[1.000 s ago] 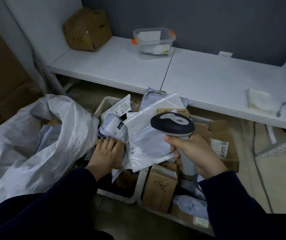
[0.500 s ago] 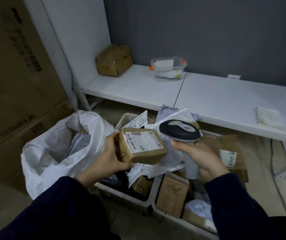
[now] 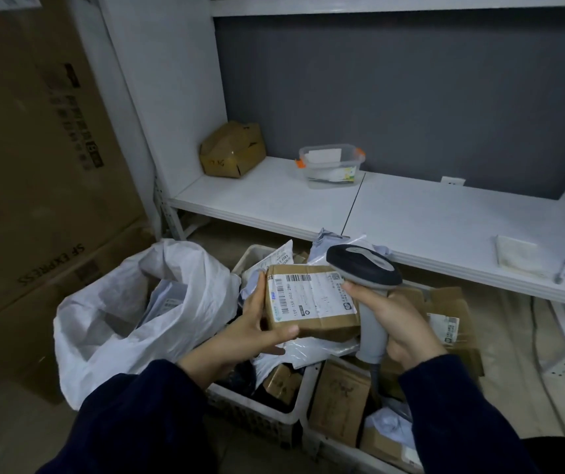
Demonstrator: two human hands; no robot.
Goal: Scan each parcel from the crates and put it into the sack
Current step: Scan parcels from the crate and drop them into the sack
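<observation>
the cardboard parcel point(image 3: 308, 302) is gripped label-up by the left hand point(image 3: 257, 331), apparently so its barcode can be read by the scanner point(image 3: 364, 268) clasped in the right hand point(image 3: 400, 323)

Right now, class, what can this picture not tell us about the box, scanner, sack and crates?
Head view only.
Scanner: its window faces away, so any beam is hidden.
Box: label's small print too small to read.
Sack: contents mostly hidden by its folds.
Crates: lower parcels buried under others.
</observation>
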